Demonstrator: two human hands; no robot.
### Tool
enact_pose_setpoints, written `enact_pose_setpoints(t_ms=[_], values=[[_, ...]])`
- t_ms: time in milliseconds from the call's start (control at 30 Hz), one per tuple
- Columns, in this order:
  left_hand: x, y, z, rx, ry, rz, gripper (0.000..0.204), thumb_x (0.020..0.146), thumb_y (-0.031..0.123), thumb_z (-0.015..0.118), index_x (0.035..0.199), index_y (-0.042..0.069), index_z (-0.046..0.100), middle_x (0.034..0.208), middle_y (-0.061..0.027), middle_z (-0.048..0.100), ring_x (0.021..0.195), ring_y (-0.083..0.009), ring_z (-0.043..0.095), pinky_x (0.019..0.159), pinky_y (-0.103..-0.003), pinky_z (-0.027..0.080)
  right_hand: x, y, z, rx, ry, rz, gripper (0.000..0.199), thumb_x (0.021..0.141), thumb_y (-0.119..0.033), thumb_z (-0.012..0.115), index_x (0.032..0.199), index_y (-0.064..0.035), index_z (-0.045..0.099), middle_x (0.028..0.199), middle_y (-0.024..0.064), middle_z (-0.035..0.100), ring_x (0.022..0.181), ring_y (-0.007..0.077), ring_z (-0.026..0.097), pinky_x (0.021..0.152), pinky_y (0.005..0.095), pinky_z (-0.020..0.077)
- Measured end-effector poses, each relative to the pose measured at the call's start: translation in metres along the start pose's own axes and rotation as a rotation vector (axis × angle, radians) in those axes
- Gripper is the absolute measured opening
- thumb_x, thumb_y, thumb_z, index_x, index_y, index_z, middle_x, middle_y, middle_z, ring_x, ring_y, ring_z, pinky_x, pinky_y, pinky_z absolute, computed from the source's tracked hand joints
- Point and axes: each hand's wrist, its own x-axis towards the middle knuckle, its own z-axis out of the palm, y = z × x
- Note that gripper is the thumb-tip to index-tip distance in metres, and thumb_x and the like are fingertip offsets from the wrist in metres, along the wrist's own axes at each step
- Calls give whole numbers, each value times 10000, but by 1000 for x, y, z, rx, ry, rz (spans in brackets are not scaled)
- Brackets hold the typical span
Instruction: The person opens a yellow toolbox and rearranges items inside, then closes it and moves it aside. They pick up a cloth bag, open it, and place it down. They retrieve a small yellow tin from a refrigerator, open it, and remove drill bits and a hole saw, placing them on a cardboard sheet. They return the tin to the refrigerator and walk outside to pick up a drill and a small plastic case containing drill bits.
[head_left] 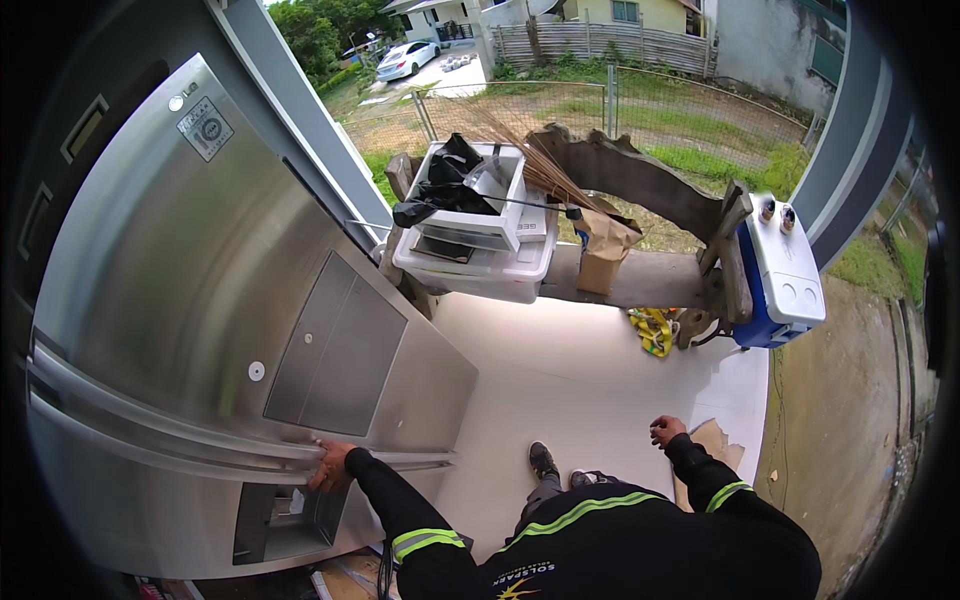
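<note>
A large stainless steel refrigerator [200, 300] with double doors fills the left side. My left hand [332, 466] is closed round one of its long door handles [240, 446], just above the dark dispenser recess [292, 520]. A flat grey panel [336, 345] is set into the other door. On my right side, my right hand [666, 431] hangs free above the pale floor, its fingers loosely bent and a little apart, with nothing visible in them.
Ahead stands a rough wooden bench [650, 280] carrying stacked plastic bins [480, 268], a brown paper bag [605, 248] and thin sticks. A blue and white cooler [785, 270] stands at its right end. Yellow straps [654, 332] and torn cardboard [716, 445] lie on the floor.
</note>
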Motion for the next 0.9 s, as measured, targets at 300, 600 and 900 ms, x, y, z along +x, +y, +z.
enact_pose_setpoints(t_ms=[300,600,900], values=[[-1,0,-11,-90,-49,21,1228,780,322,855,1586,-83,23,1335,-360,479,1184,-524,591,997,-599,526,5,100,59,-590,-150,336,263,858,-288,761,1090,-196,844,1044,112,815,793,270,800,869,371,637],[-28,-29,-47,-173,-108,219,1071,814,207,758,1657,8,128,1625,-291,335,1441,-466,436,1170,-548,450,81,1,37,-285,-237,15,184,863,-128,767,998,-4,776,824,120,791,667,231,779,580,360,632],[-120,-71,-96,-331,-121,343,421,791,163,782,1121,93,528,1066,-146,605,1067,-383,603,875,-550,470,-1,-274,87,-152,-671,-748,315,938,-154,748,1208,1,699,995,97,758,825,191,745,703,314,594]])
